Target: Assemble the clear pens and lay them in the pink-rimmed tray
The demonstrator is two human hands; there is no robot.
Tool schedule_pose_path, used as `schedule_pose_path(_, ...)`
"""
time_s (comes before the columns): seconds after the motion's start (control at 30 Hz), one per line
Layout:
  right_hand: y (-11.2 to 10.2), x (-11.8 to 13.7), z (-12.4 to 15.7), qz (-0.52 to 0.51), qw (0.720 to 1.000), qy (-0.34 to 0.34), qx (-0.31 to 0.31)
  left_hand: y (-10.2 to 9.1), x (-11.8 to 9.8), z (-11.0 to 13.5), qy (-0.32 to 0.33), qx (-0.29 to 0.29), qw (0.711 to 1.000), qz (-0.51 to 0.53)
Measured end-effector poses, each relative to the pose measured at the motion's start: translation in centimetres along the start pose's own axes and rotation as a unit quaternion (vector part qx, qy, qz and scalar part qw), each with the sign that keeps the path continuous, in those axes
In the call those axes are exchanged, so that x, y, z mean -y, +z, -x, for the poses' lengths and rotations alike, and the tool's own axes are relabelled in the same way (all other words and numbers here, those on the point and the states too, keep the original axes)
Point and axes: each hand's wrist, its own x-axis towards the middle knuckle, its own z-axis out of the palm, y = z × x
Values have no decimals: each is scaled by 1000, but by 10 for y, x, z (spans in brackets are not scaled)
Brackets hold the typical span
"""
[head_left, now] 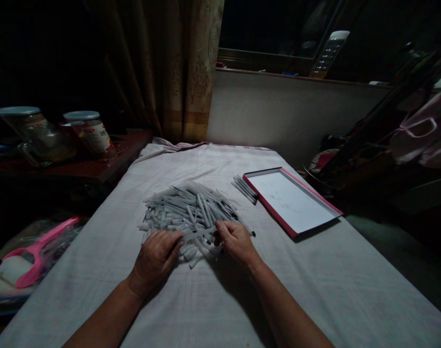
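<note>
A loose pile of slim, whitish translucent pens point(191, 205), some with dark ends, lies on the cloth-covered table. Just over its near edge, one pen point(199, 235) is stretched level between my two hands. My left hand point(157, 255) has its fingers closed on the pen's left end. Thumb and fingers of my right hand point(235, 239) pinch the other end. Right of the pile, a small row of pens point(244, 189) lies side by side against a shallow box lid point(294, 197) with red sides and a white inside.
A pale cloth point(191, 309) covers the table. On the left, a dark wooden table point(122, 157) carries lidded jars point(88, 133) and a glass mug. Below it is a pink plastic object point(39, 251). A curtain point(177, 72) and a windowsill with a bottle point(329, 55) are behind.
</note>
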Motion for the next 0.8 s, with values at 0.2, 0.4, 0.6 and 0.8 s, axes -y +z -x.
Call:
schedule_pose_path(0.2,-9,-2,13,-77,996,19,34,-1,-9,-2,25,59,998,4)
schedule_pose_path(0.4,-29,-3,32,-33,995,-61,71,-4,-13,-7,26,126,989,71)
schedule_pose_path(0.6,-64,-15,29,-59,992,-77,-85,-11,4,-2,-58,82,992,75)
schedule_pose_path(0.8,-80,-49,23,33,956,-11,-290,2,8,-9,-66,13,996,-50)
